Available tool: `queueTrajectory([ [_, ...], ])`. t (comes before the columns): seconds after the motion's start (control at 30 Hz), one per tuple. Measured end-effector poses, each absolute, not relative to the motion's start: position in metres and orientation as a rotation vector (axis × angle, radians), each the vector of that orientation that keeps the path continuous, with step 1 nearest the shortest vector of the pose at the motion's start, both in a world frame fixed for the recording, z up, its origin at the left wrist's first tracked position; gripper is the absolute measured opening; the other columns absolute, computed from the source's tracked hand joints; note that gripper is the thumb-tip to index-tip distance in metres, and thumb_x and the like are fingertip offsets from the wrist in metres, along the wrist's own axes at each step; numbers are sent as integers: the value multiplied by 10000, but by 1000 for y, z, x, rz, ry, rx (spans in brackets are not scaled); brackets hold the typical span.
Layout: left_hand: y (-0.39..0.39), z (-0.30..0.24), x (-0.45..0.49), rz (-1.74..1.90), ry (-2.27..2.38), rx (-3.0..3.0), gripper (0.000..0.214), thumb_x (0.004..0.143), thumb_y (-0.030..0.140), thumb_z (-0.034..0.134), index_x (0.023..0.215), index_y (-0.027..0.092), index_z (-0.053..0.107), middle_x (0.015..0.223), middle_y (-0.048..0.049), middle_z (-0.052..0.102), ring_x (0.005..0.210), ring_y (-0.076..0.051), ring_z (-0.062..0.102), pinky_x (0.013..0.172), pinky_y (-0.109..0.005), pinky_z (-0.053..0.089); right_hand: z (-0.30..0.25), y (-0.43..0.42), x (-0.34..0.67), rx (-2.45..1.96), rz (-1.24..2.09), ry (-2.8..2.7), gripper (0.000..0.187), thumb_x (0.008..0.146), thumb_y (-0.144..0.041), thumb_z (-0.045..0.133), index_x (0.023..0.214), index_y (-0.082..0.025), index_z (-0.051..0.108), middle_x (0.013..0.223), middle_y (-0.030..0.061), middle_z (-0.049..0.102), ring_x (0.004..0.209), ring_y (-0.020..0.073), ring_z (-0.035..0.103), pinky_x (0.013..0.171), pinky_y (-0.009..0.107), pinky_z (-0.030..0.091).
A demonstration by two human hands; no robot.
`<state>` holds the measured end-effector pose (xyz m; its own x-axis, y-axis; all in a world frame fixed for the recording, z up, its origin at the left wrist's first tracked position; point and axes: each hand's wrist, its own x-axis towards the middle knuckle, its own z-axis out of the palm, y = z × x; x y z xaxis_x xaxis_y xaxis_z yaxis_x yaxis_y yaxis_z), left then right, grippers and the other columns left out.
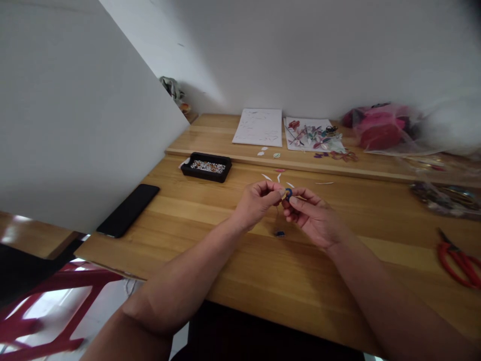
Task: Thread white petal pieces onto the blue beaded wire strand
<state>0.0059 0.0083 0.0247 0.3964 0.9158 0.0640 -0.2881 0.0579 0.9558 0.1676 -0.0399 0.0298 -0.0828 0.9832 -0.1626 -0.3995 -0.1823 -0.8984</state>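
Observation:
A small dark blue curved piece is held up between my two hands, above the wooden table. My left hand pinches at its left edge, thumb against forefinger. On the other side my right hand grips it between thumb and forefinger, the other fingers curled below. What looks like a thin thread hangs under the left fingertips. Beneath the hands lies another small dark blue piece. Just beyond the fingers are thin white petal-shaped slips and a pink one.
A black tray of beads and a black phone are at left. White sheets and colourful petal pieces occupy the raised back ledge. Red-handled cutters and plastic bags are at right. A white panel stands left.

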Motion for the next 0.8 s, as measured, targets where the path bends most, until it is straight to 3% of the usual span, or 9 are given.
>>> queueTrajectory([
  [0.17, 11, 26, 5, 1057, 718, 1191, 238, 771, 342, 787, 821, 139, 675, 755, -9, 661, 678, -86, 563, 698, -260, 466, 31, -38, 169, -1074, 1529, -865, 264, 701, -420, 880, 845, -257, 730, 828, 1, 705, 664, 132, 625, 544, 255, 452],
  [0.4, 9, 28, 6, 1086, 796, 1236, 242, 773, 349, 773, 807, 136, 664, 704, 7, 619, 648, -75, 513, 643, -236, 417, 36, -38, 168, -1196, 1093, -1006, 235, 715, -396, 870, 775, -235, 710, 599, -47, 557, 491, 81, 433, 465, 249, 341],
  [0.63, 6, 26, 11, 1190, 819, 1367, 184, 791, 316, 748, 805, 155, 660, 753, -23, 680, 648, -97, 570, 632, -248, 476, 43, -45, 162, -1238, 1259, -967, 309, 736, -452, 843, 860, -224, 675, 641, -9, 663, 507, 124, 580, 440, 252, 380],
  [0.8, 3, 24, 13, 1208, 814, 1442, 122, 812, 274, 724, 813, 165, 669, 767, -35, 708, 660, -110, 622, 653, -261, 518, 42, -45, 161, -1228, 1293, -894, 296, 710, -415, 856, 837, -223, 671, 684, -3, 689, 533, 124, 607, 449, 243, 386],
])
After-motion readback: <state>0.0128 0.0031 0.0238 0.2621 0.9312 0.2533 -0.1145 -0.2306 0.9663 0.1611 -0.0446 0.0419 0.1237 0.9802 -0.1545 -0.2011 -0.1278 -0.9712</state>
